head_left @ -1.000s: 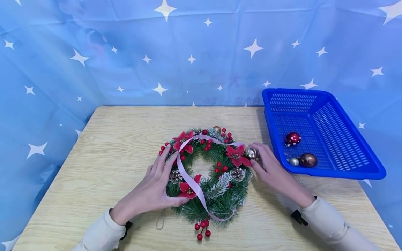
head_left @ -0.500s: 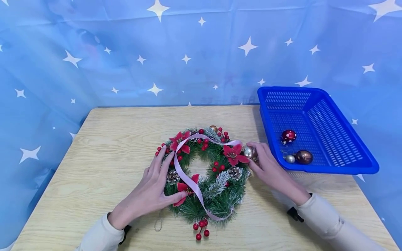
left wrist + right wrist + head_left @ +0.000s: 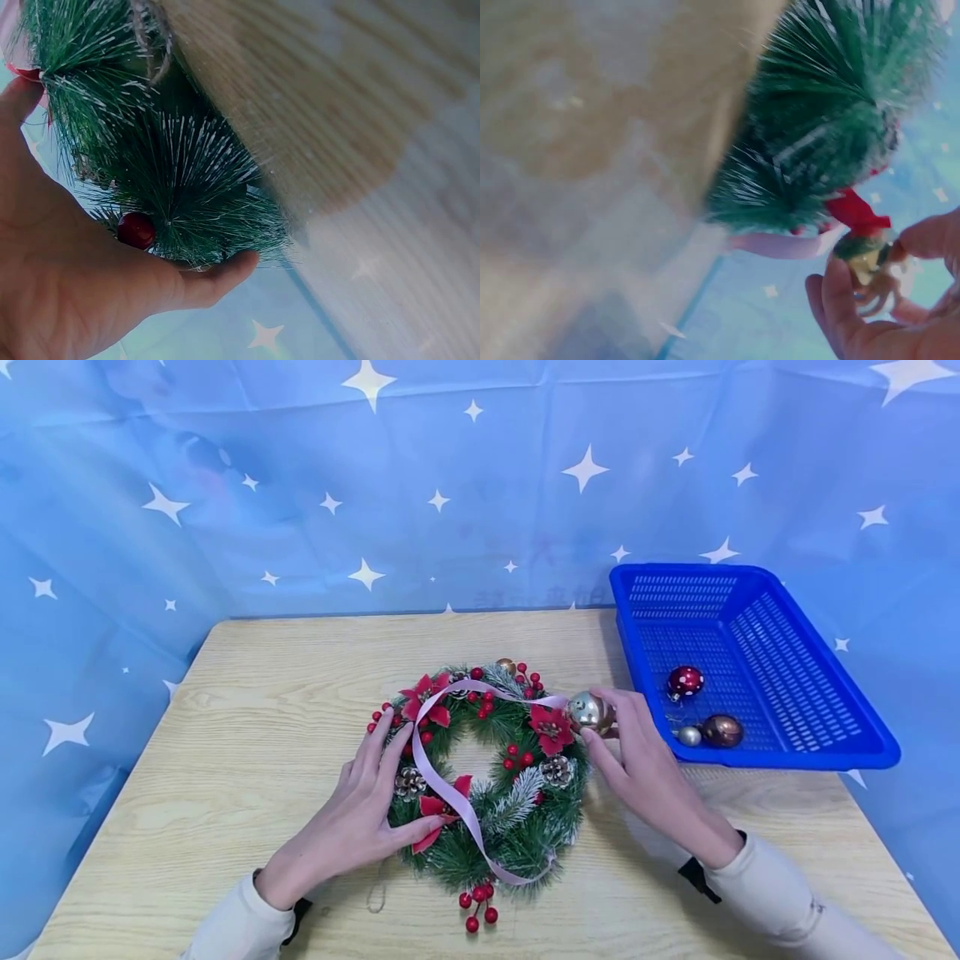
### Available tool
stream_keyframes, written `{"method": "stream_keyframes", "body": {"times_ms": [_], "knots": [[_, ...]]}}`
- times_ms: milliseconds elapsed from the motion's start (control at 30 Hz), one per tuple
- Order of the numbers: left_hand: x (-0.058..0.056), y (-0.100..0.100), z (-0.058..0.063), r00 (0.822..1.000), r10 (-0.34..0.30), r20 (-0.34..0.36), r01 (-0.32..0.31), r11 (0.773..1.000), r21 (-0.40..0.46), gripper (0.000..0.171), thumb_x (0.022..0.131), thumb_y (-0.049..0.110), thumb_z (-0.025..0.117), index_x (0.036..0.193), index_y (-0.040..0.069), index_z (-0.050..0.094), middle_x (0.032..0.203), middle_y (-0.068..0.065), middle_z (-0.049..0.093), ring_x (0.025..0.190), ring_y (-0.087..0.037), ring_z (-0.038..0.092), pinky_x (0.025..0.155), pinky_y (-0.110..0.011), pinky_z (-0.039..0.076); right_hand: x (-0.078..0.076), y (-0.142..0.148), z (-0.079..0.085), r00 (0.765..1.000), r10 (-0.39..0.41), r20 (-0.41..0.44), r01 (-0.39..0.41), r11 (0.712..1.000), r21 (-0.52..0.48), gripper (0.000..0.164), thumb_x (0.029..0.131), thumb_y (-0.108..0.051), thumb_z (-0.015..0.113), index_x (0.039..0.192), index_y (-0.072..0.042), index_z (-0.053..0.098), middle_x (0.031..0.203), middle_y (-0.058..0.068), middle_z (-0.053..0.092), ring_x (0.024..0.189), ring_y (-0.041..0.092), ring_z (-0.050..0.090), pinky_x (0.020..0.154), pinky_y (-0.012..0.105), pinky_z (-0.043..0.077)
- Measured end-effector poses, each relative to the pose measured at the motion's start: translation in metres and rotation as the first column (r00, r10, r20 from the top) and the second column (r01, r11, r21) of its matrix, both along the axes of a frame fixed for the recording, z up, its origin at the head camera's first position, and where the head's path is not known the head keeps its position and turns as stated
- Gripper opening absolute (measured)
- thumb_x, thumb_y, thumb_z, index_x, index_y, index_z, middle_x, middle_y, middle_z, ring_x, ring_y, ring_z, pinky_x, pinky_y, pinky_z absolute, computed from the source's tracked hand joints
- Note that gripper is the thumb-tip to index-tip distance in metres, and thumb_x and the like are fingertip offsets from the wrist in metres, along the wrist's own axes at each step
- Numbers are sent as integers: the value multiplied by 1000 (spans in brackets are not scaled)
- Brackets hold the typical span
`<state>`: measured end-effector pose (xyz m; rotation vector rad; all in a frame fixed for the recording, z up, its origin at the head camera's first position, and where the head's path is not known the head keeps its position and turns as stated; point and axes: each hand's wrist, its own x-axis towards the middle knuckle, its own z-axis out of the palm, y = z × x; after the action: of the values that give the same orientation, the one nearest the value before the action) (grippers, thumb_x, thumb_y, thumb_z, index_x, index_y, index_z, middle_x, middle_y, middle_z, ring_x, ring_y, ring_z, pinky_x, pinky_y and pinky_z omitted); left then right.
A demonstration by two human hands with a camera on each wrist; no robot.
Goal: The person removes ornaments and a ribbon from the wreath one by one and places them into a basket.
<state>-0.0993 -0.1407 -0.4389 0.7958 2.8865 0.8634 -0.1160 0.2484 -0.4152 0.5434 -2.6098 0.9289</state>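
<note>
A green Christmas wreath (image 3: pixel 465 860) with red poinsettias, berries and pinecones lies on the wooden table. Across it runs a pale pink ribbon (image 3: pixel 459 802) in a loose curve. My left hand (image 3: pixel 356 827) holds the wreath's left side, the thumb over the lower-left poinsettia (image 3: pixel 431 835) and the fingers along the outer edge. Between thumb and fingers, my right hand (image 3: pixel 652 768) pinches a shiny silver-gold bauble (image 3: pixel 587 712) beside the right poinsettia (image 3: pixel 551 729). In the right wrist view this bauble (image 3: pixel 866 262) is partly covered by the fingers; whether it touches the wreath, I cannot tell.
A blue plastic basket (image 3: pixel 802 760) stands at the back right. In it lie a red white-dotted bauble (image 3: pixel 686 681), a brown bauble (image 3: pixel 722 731) and a small silver ball (image 3: pixel 689 736). A starry blue cloth (image 3: pixel 420 452) hangs behind the table.
My right hand has brought the bauble up and slightly inward over the wreath's right edge, so more of it shows. The left hand stays on the wreath. The whole view has shifted slightly.
</note>
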Motion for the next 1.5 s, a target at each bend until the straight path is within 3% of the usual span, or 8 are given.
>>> {"method": "stream_keyframes", "body": {"times_ms": [167, 367, 500, 767, 933, 1167, 1267, 1500], "knots": [[0, -2, 0, 1000, -12, 7, 12, 1000, 5, 120, 95, 65, 78, 177, 19, 3, 181, -15, -7, 163, -48, 9, 111, -87, 24, -2, -1, 13, 999, -12, -31, 12, 1000, 0, 55, 105, -5, 70, 155, 2, 46, 135, 21, 53, 106, 24, 61, 77, 41, 59], [0, -5, 0, 999, -33, 12, 32, 999, 25, 115, 99, 61, 75, 177, 19, 3, 182, -12, -9, 165, -44, 7, 114, -84, 22, -4, 5, 22, 1000, -14, 17, 14, 999, -41, 54, 107, -8, 69, 155, 0, 46, 131, 18, 54, 105, 27, 64, 72, 26, 57], [0, -6, 1, 999, -36, 15, 36, 999, 29, 112, 100, 59, 74, 177, 18, 4, 182, -12, -11, 165, -42, 5, 116, -82, 20, -5, 11, 27, 999, -21, 38, 23, 998, -62, 53, 108, -11, 69, 156, -2, 48, 131, 16, 56, 110, 30, 66, 82, 14, 53], [0, -6, 2, 999, -33, 20, 33, 999, 34, 109, 102, 58, 72, 177, 18, 5, 182, -12, -10, 165, -43, 5, 117, -82, 18, -4, 30, 37, 997, -58, 52, 63, 992, -107, 54, 107, -13, 70, 158, -7, 50, 136, 15, 59, 112, 33, 66, 85, 11, 48], [0, -6, 3, 999, -31, 24, 30, 999, 39, 106, 103, 57, 71, 177, 17, 6, 182, -12, -10, 165, -42, 4, 117, -82, 19, -4, 42, 37, 994, -103, 30, 106, 988, -111, 56, 106, -12, 70, 158, -9, 51, 136, 14, 59, 109, 21, 62, 69, 15, 46], [-1, -5, 1, 999, -36, 33, 34, 998, 47, 106, 103, 56, 71, 177, 18, 6, 182, -11, -11, 165, -42, 3, 116, -83, 18, -9, 64, 35, 989, -141, 36, 145, 980, -136, 55, 106, -12, 69, 158, -7, 51, 136, 17, 60, 107, 1, 59, 83, 8, 47], [-1, -5, 1, 999, -32, 36, 31, 999, 44, 106, 103, 57, 71, 177, 19, 6, 182, -12, -10, 165, -43, 4, 116, -83, 19, -10, 75, 35, 982, -165, 89, 175, 976, -127, 55, 109, -17, 67, 160, -8, 49, 137, 18, 58, 108, 7, 61, 80, 8, 48], [-1, -5, -1, 999, -23, 42, 21, 999, 46, 107, 103, 57, 72, 177, 20, 5, 182, -12, -9, 164, -45, 6, 115, -83, 19, -16, 96, 39, 959, -221, 180, 230, 973, -29, 56, 113, -30, 62, 160, -4, 45, 140, 21, 55, 117, 36, 60, 82, 5, 40]]}}
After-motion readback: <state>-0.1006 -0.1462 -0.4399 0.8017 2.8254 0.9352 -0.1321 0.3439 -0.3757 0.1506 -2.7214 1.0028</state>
